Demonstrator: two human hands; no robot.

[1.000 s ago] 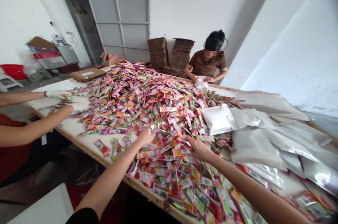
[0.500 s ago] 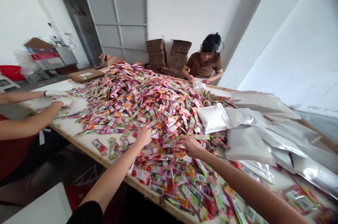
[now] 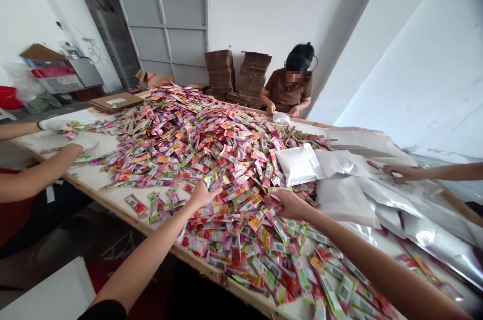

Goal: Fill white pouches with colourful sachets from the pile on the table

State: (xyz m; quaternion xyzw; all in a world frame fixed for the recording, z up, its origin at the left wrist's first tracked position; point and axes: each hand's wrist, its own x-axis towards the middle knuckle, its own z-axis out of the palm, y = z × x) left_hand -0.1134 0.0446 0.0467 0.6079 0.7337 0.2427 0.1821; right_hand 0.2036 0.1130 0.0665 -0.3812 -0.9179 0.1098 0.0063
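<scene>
A wide heap of small, colourful printed sachets (image 3: pixel 211 134) in pink, green, red and orange covers the table. My left hand (image 3: pixel 203 195) is at the near side of the heap, its thumb stretched to the right. A few sachets (image 3: pixel 212 179) stand up between its thumb and fingers, which partly hide them. To the right, my right hand (image 3: pixel 291 204) reaches into the pile with its fingers apart, touching sachets beneath. Its fingertips are partly lost among the wrappers. Just beyond this hand lies a filled white pouch (image 3: pixel 300 165).
More silvery-white pouches (image 3: pixel 345 199) spread over the right side, where another person's hand (image 3: pixel 403 173) reaches in. A co-worker's gloved hands (image 3: pixel 75 146) are at the left. Across the table, a person (image 3: pixel 289 91) handles a small bag. Flat cardboard (image 3: pixel 116 102) lies at the far left.
My left hand has lifted slightly, with sachets now showing in its fingers. My right hand has shifted a little right, fingers more spread. Another person's hand has entered over the pouches at right.
</scene>
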